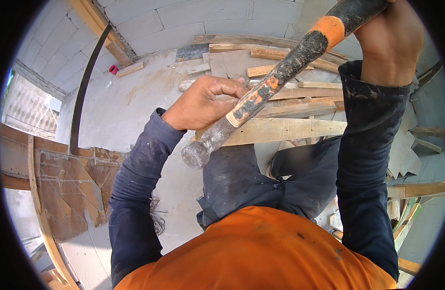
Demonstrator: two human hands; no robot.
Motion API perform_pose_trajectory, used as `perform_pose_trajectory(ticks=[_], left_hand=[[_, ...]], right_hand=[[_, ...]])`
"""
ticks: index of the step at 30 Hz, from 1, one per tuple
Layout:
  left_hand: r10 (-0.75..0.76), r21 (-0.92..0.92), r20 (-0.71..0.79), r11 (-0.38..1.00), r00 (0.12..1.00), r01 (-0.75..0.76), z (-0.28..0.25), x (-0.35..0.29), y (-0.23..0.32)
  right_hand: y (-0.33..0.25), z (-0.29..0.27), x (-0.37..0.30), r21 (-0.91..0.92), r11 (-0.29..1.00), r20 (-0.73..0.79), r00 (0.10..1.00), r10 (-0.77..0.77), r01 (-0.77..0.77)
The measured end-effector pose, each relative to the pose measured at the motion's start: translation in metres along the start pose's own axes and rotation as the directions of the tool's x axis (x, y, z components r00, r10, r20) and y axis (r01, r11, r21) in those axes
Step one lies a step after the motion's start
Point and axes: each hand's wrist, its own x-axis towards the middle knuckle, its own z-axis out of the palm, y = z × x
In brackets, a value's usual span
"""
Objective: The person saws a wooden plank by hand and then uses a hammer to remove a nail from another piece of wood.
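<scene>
My right hand (392, 41) is raised at the upper right, wrapped round the handle of a hammer (292, 63). The hammer slants down to the left across the view. Its worn shaft is black with orange bands, and its grey, rounded metal end is lowest, in front of my left hand. My left hand (205, 102) is closed, thumb and forefinger brought together, beside the hammer's lower part. Whatever its fingertips may pinch is hidden behind the hammer. Just beneath my left hand, a pale wooden plank (290, 130) lies crosswise in front of my legs.
Several loose boards (300, 94) lie piled on the floor by the grey block wall (193, 19). A small red cup-like object (113, 69) sits near a wooden post (104, 31). At left stands a brown, patched panel (72, 193) with wooden edging. Broken sheets (404, 157) lie at right.
</scene>
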Motion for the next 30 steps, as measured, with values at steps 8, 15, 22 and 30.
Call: perform_pose_trajectory(ticks=[8, 15, 22, 30], left_hand=[[-0.434, 0.503, -0.374, 0.647, 0.820, 0.572, -0.084, -0.052, -0.169], [-0.668, 0.476, -0.455, 0.376, 0.589, 0.795, -0.096, -0.111, -0.339], [-0.557, 0.111, -0.527, 0.703, 0.641, 0.702, -0.088, -0.081, -0.263], [-0.300, -0.465, -0.561, 0.886, 0.771, 0.006, 0.062, -0.106, -0.065]], right_hand=[[-0.062, -0.051, -0.069, 0.099, 0.948, -0.147, 0.938, 0.315, -0.303], [-0.114, -0.061, -0.131, -0.115, 0.970, -0.236, 0.954, 0.183, -0.214], [-0.143, -0.069, -0.149, -0.146, 0.989, -0.444, 0.891, -0.097, 0.035], [-0.161, -0.143, -0.215, -0.140, 0.986, -0.635, 0.756, -0.159, 0.090]])
